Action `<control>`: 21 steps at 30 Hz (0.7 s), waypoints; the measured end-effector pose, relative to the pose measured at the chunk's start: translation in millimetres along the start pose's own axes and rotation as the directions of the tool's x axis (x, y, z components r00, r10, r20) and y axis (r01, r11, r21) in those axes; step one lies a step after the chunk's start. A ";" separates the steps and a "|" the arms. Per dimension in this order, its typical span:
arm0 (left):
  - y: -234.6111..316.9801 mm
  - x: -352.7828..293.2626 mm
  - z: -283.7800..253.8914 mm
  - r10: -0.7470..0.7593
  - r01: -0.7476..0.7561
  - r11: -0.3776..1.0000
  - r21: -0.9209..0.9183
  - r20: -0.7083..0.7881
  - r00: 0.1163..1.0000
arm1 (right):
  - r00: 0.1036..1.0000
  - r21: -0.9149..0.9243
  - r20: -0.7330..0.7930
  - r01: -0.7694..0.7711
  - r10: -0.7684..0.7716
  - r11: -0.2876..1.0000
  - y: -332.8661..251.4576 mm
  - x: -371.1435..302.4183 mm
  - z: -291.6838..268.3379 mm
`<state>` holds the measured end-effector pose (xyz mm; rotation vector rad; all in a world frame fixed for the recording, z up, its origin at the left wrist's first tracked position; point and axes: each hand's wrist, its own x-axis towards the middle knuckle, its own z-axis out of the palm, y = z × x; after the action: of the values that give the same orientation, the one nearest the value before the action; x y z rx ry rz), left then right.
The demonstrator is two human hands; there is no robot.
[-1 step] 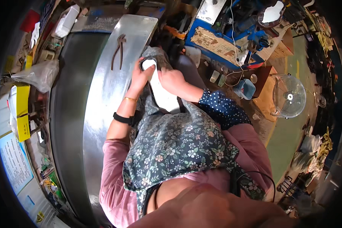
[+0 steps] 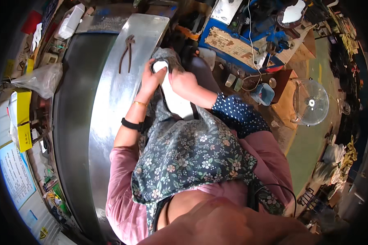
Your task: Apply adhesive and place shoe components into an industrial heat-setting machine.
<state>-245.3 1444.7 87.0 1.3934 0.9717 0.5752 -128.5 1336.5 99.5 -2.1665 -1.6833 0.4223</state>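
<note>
A shoe [image 2: 177, 98] lies lengthwise on my lap, its white, sole-shaped face up and a dark edge showing along its sides. My left hand [image 2: 153, 78] is closed round the far, rounded end, with the thumb pressed on the white face. My right hand [image 2: 185, 85] grips the right edge just beside it, fingers curled and partly hidden. Under the shoe is my grey floral apron [image 2: 188, 159]. Rusty pliers [image 2: 129, 55] lie on the metal sheet to the left, touched by neither hand.
The shiny metal sheet [image 2: 106, 102] borders a dark conveyor belt [image 2: 71, 122] on my left. At the far right of my lap stands a blue-framed machine [image 2: 229, 45] with a hanging white cable. A round fan [image 2: 311, 102] and a blue bucket [image 2: 263, 95] are to the right.
</note>
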 end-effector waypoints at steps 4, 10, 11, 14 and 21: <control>1.9 4.9 -4.4 -0.029 0.047 0.988 -0.148 0.124 0.992 | 0.979 -0.167 0.201 0.079 -0.045 0.983 16.5 3.4 -3.9; 9.1 -3.2 -7.2 -0.014 0.038 0.980 -0.196 0.125 0.992 | 0.931 0.799 0.362 -0.331 0.038 0.502 27.4 -43.1 28.2; 4.8 3.1 -18.2 -0.001 0.145 0.849 -0.509 0.273 0.962 | 0.932 0.801 0.360 -0.328 0.035 0.500 26.7 -44.0 29.5; -29.9 -6.0 -25.3 -0.105 0.139 0.679 -0.720 0.092 0.990 | 0.966 0.922 0.251 -0.219 -0.061 0.320 3.6 -15.3 14.7; 41.5 -20.1 -35.0 0.135 -0.011 0.128 0.992 -0.007 0.991 | 0.933 0.594 0.325 -0.328 0.154 0.735 -38.0 0.0 31.5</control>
<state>-276.5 1452.9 135.1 2.6865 1.4812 -0.0988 -175.3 1348.1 88.9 -1.8409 -1.1034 1.2086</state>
